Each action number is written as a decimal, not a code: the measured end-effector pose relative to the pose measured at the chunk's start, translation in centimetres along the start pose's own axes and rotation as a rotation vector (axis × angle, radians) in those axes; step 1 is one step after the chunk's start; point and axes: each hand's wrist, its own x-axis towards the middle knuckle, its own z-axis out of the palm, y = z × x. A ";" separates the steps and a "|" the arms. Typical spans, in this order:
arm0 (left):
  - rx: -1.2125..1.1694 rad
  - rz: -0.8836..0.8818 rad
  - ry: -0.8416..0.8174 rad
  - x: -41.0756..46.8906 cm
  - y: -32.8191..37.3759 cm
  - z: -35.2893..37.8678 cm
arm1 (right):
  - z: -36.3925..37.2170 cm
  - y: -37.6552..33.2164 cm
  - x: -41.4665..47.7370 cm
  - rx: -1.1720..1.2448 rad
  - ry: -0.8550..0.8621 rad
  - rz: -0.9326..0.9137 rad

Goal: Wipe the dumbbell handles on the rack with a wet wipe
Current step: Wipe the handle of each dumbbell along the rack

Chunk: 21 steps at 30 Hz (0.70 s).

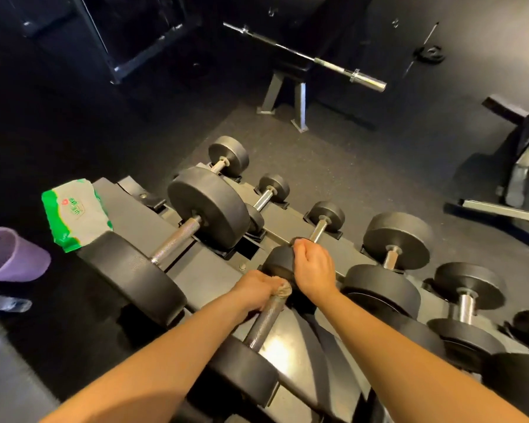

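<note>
Steel and knurled, the handle [266, 322] now being cleaned belongs to the dumbbell lying across the near edge of the rack [129, 215], close below the person. The left hand [255, 290] is curled round the far end of this handle with the wet wipe [284, 290] bunched under its fingers. The wipe looks grey-brown and crumpled where it shows. The right hand [313, 267] hooks its fingers over the rim of the same dumbbell's far weight [275, 264]. This is probably to keep the dumbbell from rolling in its cradle while the wipe is dragged along the grip.

A green-and-white packet of wipes [74, 212] lies on the left end of the rack, within reach for a fresh sheet. A purple cup [9, 254] and a plastic bottle [6, 303] sit on the floor past that end.

By count, four larger dumbbells rest along the near side: one at the left [177, 239], the one in hand, and two to the right [390, 259] [464, 305]. Three small ones sit along the far side [219, 165] [263, 199] [318, 229]. A dark shape at the right edge may be an eighth, but I cannot tell. There is one wipe in use and one packet.
</note>
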 end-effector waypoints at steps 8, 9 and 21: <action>-0.144 -0.094 -0.084 -1.3 0.4 1.1 | 0.1 0.3 -0.1 0.027 0.023 -0.020; 0.089 0.008 0.014 -2.0 0.6 1.6 | 0.2 0.4 -0.1 0.025 0.026 -0.025; 1.341 0.529 0.353 -2.3 -0.2 3.2 | 0.3 0.8 0.2 0.018 0.049 -0.022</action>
